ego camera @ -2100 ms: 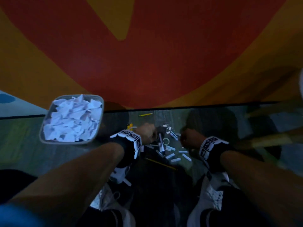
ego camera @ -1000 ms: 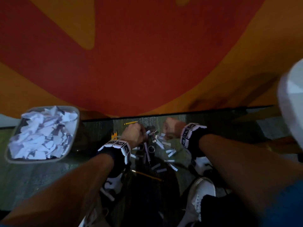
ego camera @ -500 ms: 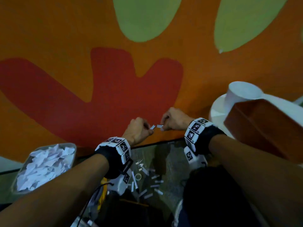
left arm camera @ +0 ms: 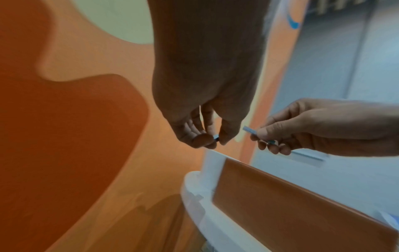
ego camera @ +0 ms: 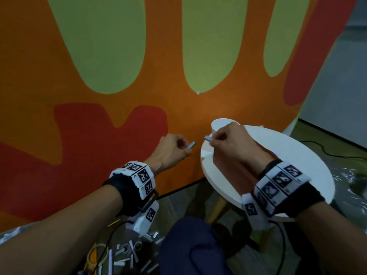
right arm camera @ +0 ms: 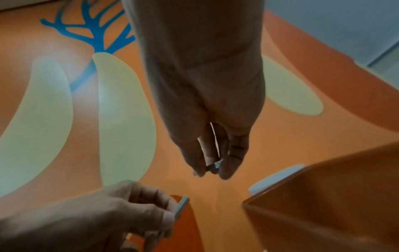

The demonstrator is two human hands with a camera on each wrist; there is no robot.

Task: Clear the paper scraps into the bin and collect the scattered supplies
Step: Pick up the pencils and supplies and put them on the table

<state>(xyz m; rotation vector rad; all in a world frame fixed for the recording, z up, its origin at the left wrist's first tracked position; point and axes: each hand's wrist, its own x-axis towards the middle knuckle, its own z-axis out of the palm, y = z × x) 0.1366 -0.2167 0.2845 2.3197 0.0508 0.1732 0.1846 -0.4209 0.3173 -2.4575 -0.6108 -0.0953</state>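
A wall (ego camera: 178, 108) painted orange with green lobes and red patches fills most of the head view; the right wrist view also shows a blue branching shape on it. Below it runs a dark floor (ego camera: 184, 197), dim and hard to read. At the right stands a round white table (ego camera: 297, 155) on pale wooden legs, with a white cup-like cylinder (ego camera: 220, 124) near its far edge and a brown box (left arm camera: 302, 204) on top in the left wrist view. No brand or writing can be read; only black-and-white square marker patterns show on the wristbands (ego camera: 139, 177). The left hand (ego camera: 170, 151) is raised in front of the wall, fingers curled, pinching a small pale strip (ego camera: 192, 145) between thumb and fingertips. The right hand (ego camera: 230, 141) is held over the table's near edge, fingers curled as well, pinching a second small strip (ego camera: 208, 138). The two strips lie close but apart. Down on the floor, between the left forearm and a dark blue knee (ego camera: 190, 247), lies a scatter of more pale strips (ego camera: 127, 257), some rings that look like tape rolls (ego camera: 95, 257), and a yellow pencil (ego camera: 114, 222).
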